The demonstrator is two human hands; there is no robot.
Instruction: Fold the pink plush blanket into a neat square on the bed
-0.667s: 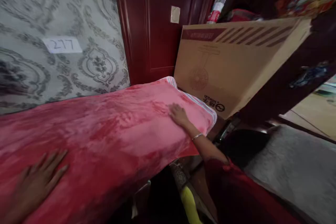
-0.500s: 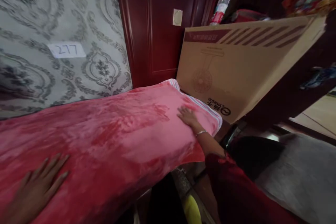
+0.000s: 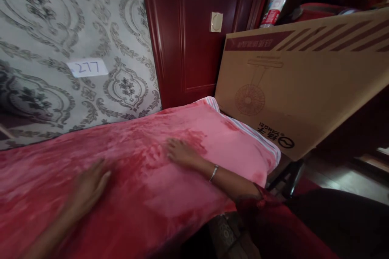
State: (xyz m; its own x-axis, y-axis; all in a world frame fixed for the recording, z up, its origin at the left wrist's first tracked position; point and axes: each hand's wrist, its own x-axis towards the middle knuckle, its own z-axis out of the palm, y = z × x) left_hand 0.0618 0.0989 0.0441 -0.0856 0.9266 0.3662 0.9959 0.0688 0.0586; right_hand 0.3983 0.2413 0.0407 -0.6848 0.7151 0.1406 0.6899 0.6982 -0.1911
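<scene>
Head-camera view, looking down and fwd. A pink plush blanket point(image 3: 136, 178) fills the lower left and centre of the picture. It lies spread over a raised surface that's fully covered, so you can't tell what is under it. Its long axis runs from bottom left to upper right, ending at a striped edge point(image 3: 243, 127) just beside a big cardboard box point(image 3: 298, 93).

Your left hand point(image 3: 88, 188) lies palm down on the blanket at lower left. It is open w/ nothing held, but motion-blurred, so the fingers are hard to separate. Your right hand point(image 3: 180, 153) is also flat and open, palm on the blanket near its middle, w/ a thin bracelet point(image 3: 213, 173) at the wrist. The right hand is nearer the striped end and the box; the left is nearer the part running out of frame. The hands are apart, not touching, and both point up and away from you.

Behind the blanket is patterned wallpaper point(image 3: 60, 28) w/ a paper label point(image 3: 87, 67) reading 277, then a dark red door point(image 3: 194, 36). A plastic bottle point(image 3: 275, 2) shows above the box, cut off at the top.

Hard to make out – the blanket's left end is cut off by the frame, its near edge drops into shadow, and your red sleeve point(image 3: 267, 218) blocks the dark area at lower right.
</scene>
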